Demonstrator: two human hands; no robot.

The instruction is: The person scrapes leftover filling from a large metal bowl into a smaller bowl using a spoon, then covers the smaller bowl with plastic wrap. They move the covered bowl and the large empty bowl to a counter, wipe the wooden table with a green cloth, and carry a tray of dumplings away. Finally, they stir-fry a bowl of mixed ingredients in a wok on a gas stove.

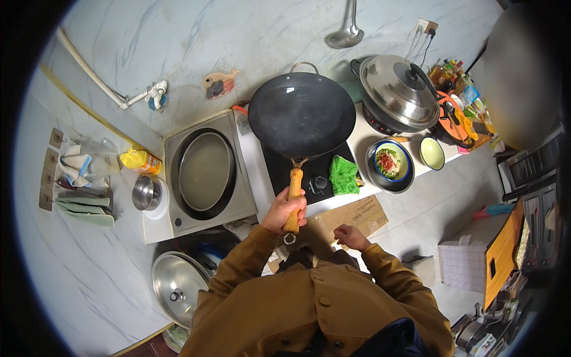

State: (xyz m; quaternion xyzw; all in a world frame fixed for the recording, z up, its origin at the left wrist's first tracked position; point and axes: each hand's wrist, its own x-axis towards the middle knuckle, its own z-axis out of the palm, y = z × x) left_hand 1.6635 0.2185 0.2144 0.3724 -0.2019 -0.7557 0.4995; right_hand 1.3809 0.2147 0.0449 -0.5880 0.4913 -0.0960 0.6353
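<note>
My left hand [285, 211] is wrapped round the wooden handle [295, 184] of a dark wok [301, 113]. The wok's inside looks bare, with a small bright glint. It covers the far part of a black cooktop [278, 172]; whether its base touches the cooktop is hidden. Right of the handle, a bright green cloth [344, 177] lies at the cooktop's near edge. My right hand [352, 237] hangs apart from the counter, over a flattened cardboard piece [357, 215], its fingers curled in with nothing showing in them.
Left is a metal sink [245, 205] with a water-filled pan [205, 172]. On the right stand a lidded pot [395, 89], a blue-rimmed bowl with chopped greens and red bits [389, 163] in a metal basin [399, 186], and a pale green bowl [432, 153]. A ladle [345, 38] hangs above.
</note>
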